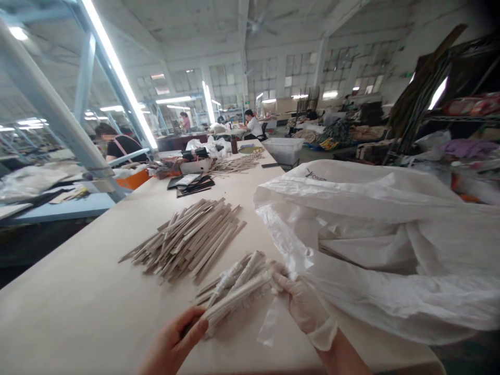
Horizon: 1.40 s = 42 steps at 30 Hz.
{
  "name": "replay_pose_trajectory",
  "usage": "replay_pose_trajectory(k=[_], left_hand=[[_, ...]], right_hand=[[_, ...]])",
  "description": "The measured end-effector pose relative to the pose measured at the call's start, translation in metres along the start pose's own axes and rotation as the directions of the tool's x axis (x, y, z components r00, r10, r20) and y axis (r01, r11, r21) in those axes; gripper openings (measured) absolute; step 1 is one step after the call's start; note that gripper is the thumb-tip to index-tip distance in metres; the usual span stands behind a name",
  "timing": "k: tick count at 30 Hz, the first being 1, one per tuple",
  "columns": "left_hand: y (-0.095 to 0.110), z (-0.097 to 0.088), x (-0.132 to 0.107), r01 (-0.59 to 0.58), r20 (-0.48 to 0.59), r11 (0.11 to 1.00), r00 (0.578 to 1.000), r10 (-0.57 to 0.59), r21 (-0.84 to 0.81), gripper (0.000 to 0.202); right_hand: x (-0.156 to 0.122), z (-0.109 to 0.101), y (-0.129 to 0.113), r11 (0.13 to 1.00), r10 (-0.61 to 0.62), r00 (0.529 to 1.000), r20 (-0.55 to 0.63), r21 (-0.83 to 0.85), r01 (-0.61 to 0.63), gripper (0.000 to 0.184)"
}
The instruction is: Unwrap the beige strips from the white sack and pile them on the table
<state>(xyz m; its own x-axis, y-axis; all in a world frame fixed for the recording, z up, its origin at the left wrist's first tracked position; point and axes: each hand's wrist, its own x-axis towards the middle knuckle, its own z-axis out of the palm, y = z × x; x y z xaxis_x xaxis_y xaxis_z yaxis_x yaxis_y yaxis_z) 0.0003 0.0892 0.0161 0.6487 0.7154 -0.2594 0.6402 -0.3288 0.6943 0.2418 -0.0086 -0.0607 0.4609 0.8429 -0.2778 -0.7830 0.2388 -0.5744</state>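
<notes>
At the near edge of the table, my left hand [183,330], bare, is closed around the near end of a bundle of beige strips [238,299]. My right hand [302,302], in a pale thin glove, has its fingers closed at the far end of the same bundle. Clear plastic film [269,325] hangs below the right fingers. More strips, some with whitish wrapping, lie just behind the bundle. A large loose pile of beige strips [191,237] rests farther back on the table. Beside my right hand lies a big open white plastic sack [375,208], its contents mostly hidden.
The long pale table [78,307] runs away from me. Flat black pieces [191,183] and a farther heap of strips [240,164] lie on it. A translucent bin [283,150] stands past the sack. A blue metal frame [58,99] rises at left. Several people sit or stand beyond.
</notes>
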Motion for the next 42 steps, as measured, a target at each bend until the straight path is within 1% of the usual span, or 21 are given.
replay_pose_trajectory(k=[2, 5, 8, 12, 16, 19, 22, 26, 29, 31, 34, 37, 40, 42], left_hand=[[-0.003, -0.003, -0.002, -0.014, 0.003, 1.000, 1.000, 0.014, 0.027, 0.039], [-0.006, -0.006, -0.002, -0.038, 0.018, 0.998, 0.999, 0.037, 0.053, 0.040], [-0.008, -0.005, -0.001, -0.066, 0.029, 0.994, 0.998, 0.064, 0.085, 0.041], [-0.006, -0.001, 0.003, -0.104, 0.040, 0.987, 0.994, 0.099, 0.123, 0.039], [-0.005, -0.003, 0.005, -0.101, 0.041, 0.983, 0.995, 0.096, 0.153, 0.039], [-0.006, -0.006, 0.005, -0.079, 0.008, 0.978, 0.997, 0.079, 0.194, 0.038], [-0.009, -0.008, 0.004, -0.082, -0.003, 0.969, 0.996, 0.085, 0.232, 0.036], [-0.008, -0.010, -0.001, -0.122, 0.007, 0.958, 0.992, 0.125, 0.259, 0.033], [-0.004, -0.012, -0.006, -0.166, -0.020, 0.946, 0.984, 0.178, 0.278, 0.031], [-0.001, -0.014, -0.007, -0.194, -0.038, 0.937, 0.976, 0.214, 0.292, 0.029], [0.003, -0.017, -0.005, -0.223, -0.052, 0.920, 0.966, 0.252, 0.322, 0.028], [0.007, -0.018, -0.002, -0.226, -0.054, 0.908, 0.964, 0.261, 0.353, 0.026], [0.012, -0.018, 0.000, -0.231, -0.028, 0.896, 0.965, 0.261, 0.378, 0.026], [0.015, -0.018, 0.001, -0.232, -0.019, 0.885, 0.965, 0.262, 0.402, 0.026]], right_hand=[[0.000, 0.002, -0.001, 0.998, 0.026, 1.000, -0.001, 0.059, -0.026, 0.031], [0.001, 0.003, -0.002, 0.993, 0.053, 0.998, 0.025, 0.106, -0.055, 0.027], [0.000, 0.004, -0.002, 0.994, 0.063, 0.997, 0.034, 0.086, -0.066, 0.026], [-0.002, 0.004, 0.002, 0.998, 0.031, 0.999, -0.025, -0.048, -0.032, 0.027], [-0.002, 0.000, 0.003, 0.974, -0.020, 0.999, -0.034, -0.225, 0.012, 0.026], [-0.005, -0.004, -0.001, 0.936, -0.030, 0.999, 0.016, -0.352, 0.034, 0.024], [-0.010, -0.007, -0.005, 0.909, -0.012, 0.998, 0.066, -0.416, 0.038, 0.026], [-0.011, -0.006, -0.004, 0.916, -0.025, 1.000, -0.007, -0.401, 0.020, 0.030], [-0.007, -0.005, 0.000, 0.951, 0.006, 0.998, -0.067, -0.309, -0.026, 0.034], [-0.005, -0.005, 0.001, 0.971, 0.037, 0.997, -0.067, -0.234, -0.052, 0.034], [-0.007, -0.007, 0.000, 0.985, 0.060, 0.998, -0.016, -0.160, -0.062, 0.030], [-0.013, -0.008, -0.004, 0.984, 0.057, 0.998, 0.005, -0.171, -0.055, 0.031], [-0.019, -0.007, -0.009, 0.972, 0.037, 0.999, -0.021, -0.233, -0.041, 0.035], [-0.022, -0.007, -0.012, 0.961, 0.043, 0.998, -0.048, -0.273, -0.055, 0.037]])
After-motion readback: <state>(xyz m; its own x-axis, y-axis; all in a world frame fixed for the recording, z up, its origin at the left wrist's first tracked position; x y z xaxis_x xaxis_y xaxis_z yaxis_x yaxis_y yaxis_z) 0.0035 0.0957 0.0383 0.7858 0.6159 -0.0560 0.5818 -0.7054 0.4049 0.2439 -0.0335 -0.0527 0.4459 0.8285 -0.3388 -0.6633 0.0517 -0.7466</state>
